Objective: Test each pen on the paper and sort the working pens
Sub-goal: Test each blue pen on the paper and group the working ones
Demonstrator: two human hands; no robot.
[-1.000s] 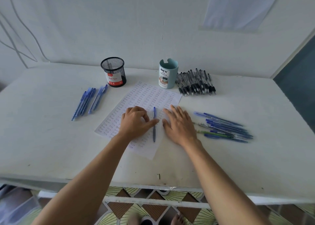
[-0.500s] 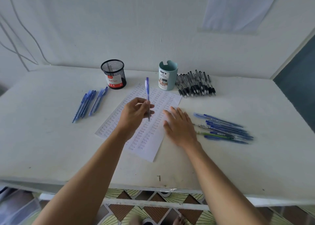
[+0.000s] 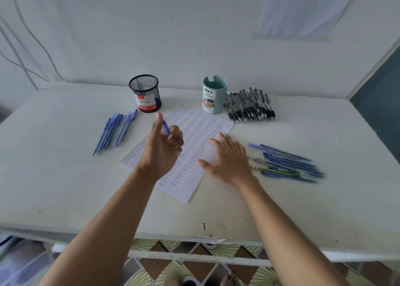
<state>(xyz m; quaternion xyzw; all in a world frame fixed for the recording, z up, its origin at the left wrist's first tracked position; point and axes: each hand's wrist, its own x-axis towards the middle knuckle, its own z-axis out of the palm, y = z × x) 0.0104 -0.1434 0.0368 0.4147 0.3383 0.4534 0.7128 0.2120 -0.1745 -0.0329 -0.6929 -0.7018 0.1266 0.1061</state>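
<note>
My left hand (image 3: 162,147) is raised above the paper (image 3: 195,134) and grips a blue pen (image 3: 166,128), most of which is hidden by my fingers. The paper is covered with rows of small written test marks. My right hand (image 3: 228,159) lies flat with spread fingers on the paper's right side. Several blue pens (image 3: 114,130) lie in a group to the left of the paper. Another group of several blue pens (image 3: 287,163) lies to the right, with a green one among them.
A black mesh pen cup (image 3: 145,93) and a teal desk organiser cup (image 3: 214,94) stand behind the paper. A pile of several black pens (image 3: 251,107) lies right of the teal cup. The white table's front edge (image 3: 194,238) is near me.
My left hand picked the blue pen up off the paper, lifted it and turned it in its fingers. My right hand stayed flat on the paper.
</note>
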